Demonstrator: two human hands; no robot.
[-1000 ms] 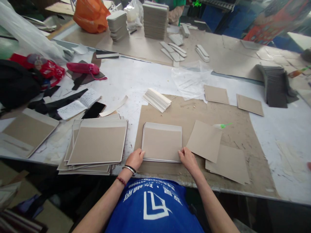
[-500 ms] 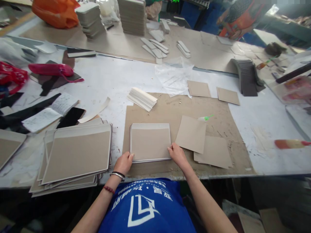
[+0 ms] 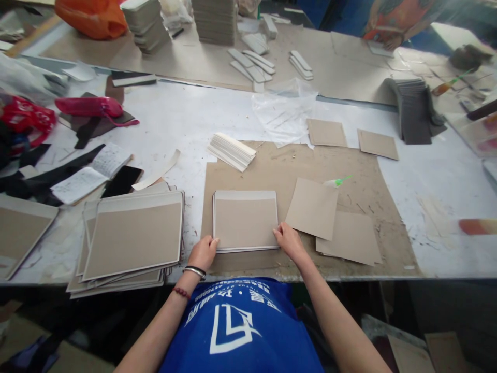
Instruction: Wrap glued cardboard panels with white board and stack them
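A grey board with white wrapped edges (image 3: 245, 219) lies flat on a large brown cardboard mat (image 3: 361, 171). My left hand (image 3: 203, 252) pinches its near left corner, fingers curled. At the near right corner, my right hand (image 3: 288, 240) presses the edge with closed fingers. Loose brown paper sheets (image 3: 312, 206) lie just right of the board. A fanned bundle of white strips (image 3: 232, 151) sits behind it.
A stack of finished boards (image 3: 132, 238) lies to the left, more (image 3: 19, 230) at the far left. A notebook (image 3: 91, 173), a phone (image 3: 122, 181), a pink pouch (image 3: 90, 106) and dark scraps crowd the left. Clear plastic (image 3: 284, 110), grey stacks (image 3: 413, 109) and a green-tipped tool (image 3: 337, 182) lie beyond.
Both hands stay at the board's near corners. The camera view has shifted slightly right and down; nothing on the table has visibly moved.
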